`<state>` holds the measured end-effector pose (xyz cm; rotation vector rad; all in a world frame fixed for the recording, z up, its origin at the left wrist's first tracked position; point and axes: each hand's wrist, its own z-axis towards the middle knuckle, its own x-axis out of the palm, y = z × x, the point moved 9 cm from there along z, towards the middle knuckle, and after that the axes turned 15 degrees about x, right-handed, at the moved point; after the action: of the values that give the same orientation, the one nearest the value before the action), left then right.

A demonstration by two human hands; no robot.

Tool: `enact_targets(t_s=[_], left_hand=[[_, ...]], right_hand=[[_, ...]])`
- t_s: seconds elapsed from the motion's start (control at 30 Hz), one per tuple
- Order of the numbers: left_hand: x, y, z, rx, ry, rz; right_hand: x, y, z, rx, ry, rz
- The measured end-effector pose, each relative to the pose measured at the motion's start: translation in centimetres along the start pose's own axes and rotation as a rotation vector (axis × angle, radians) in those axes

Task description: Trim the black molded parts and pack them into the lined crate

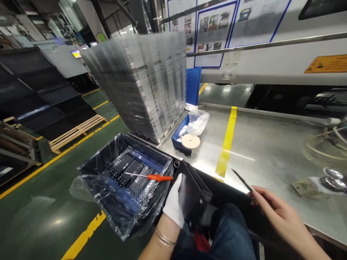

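My left hand (174, 202), in a white glove, grips a glossy black plastic part (191, 189) above my lap. An orange-handled screwdriver (159, 177) lies across the near side of a plastic-lined bin (127, 139), its handle end close to my left thumb. I cannot tell what supports it. Inside the bin are black panels (126, 166) and bubble wrap (141, 189). Bare and somewhat blurred, my right hand (273, 207) pinches a thin black strip (240, 178) that points up and left over the bench edge.
A metal bench (268, 144) with yellow tape (227, 141) spans the right. On it stand a blue box (176, 139) with a round tan disc (190, 142) and a plastic bag (199, 122). Tall stacked clear trays (146, 83) rise behind the bin. Tubing (322, 144) lies far right.
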<state>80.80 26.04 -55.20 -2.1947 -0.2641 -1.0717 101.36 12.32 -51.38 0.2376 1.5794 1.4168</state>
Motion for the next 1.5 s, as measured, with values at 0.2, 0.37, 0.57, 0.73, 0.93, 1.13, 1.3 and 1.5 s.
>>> enact_targets(t_s=[0.2,0.37,0.57,0.73,0.93,1.13,1.3,1.5], left_hand=[[-0.2,-1.5,-1.5,0.175,-0.257,0.045],[-0.2,-0.9,-2.2,0.143,-0.241,0.062],[-0.6,-0.9,-1.6,0.119,-0.122,-0.018],[0.1,-2.8,-1.7,0.158,-0.07,-0.17],[-0.9,-2.2,-2.2,0.107,-0.134,-0.007],[0.2,-1.0,-2.5,0.079,-0.127,-0.047],[-0.3,-3.6,-2.3,0.208,-0.085,-0.081],[-3.9,-6.8,-1.7,0.507,-0.078,-0.106]], right_hand=[[0.4,8.7,-4.5,-0.407,-0.013,0.185],[1.7,11.9,-5.8,-0.558,0.014,0.241],[1.3,11.5,-5.5,-0.532,-0.052,0.236],[-1.4,9.7,-5.3,-0.402,-0.175,0.185],[0.2,12.2,-7.6,-0.555,0.028,0.241],[1.6,13.4,-7.5,-0.607,0.024,0.241],[-1.3,11.6,-6.4,-0.466,-0.165,0.197],[0.8,12.7,-8.0,-0.522,0.223,0.176]])
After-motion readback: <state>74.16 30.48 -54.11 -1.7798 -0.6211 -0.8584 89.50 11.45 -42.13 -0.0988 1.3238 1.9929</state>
